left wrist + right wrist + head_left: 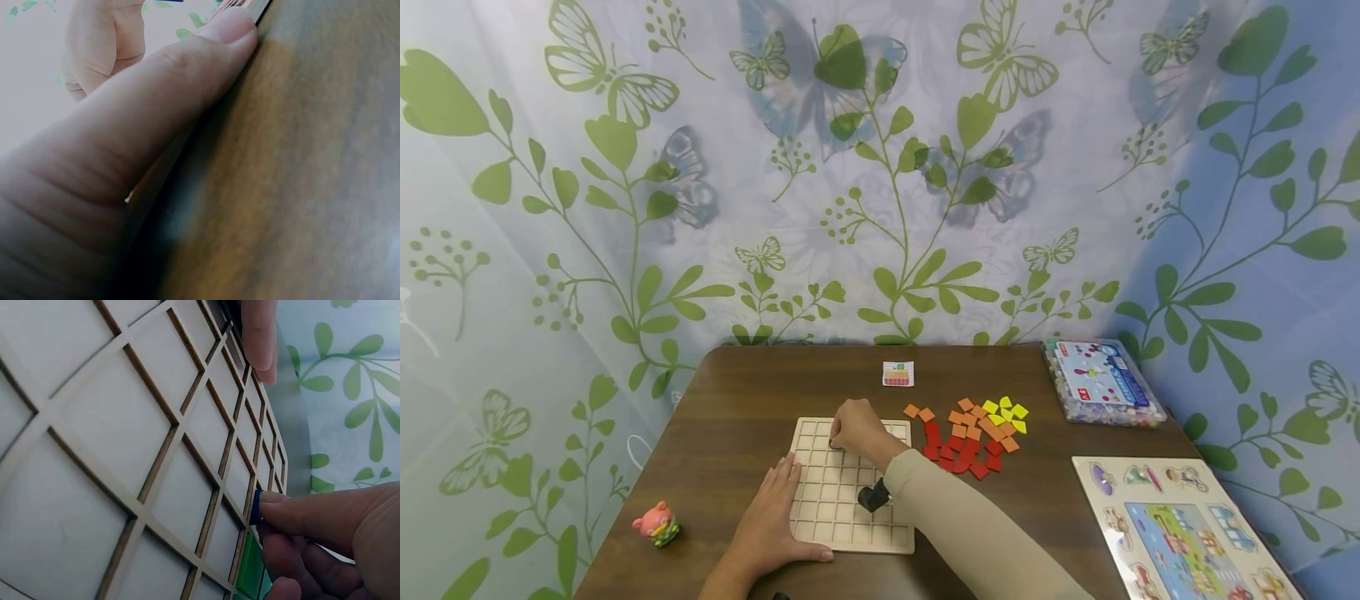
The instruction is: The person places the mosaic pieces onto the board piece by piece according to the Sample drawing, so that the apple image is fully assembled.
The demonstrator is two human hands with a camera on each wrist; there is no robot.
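"Board lies flat on the table; where do we have the blue tile?"

"Over the board's far half, pinched in our right hand, near a green tile."

"And our left hand?"

"Fingers extended along the board's left edge, gripping nothing we can see. We judge it best to brace there, keep the tile square and level, then press evenly."
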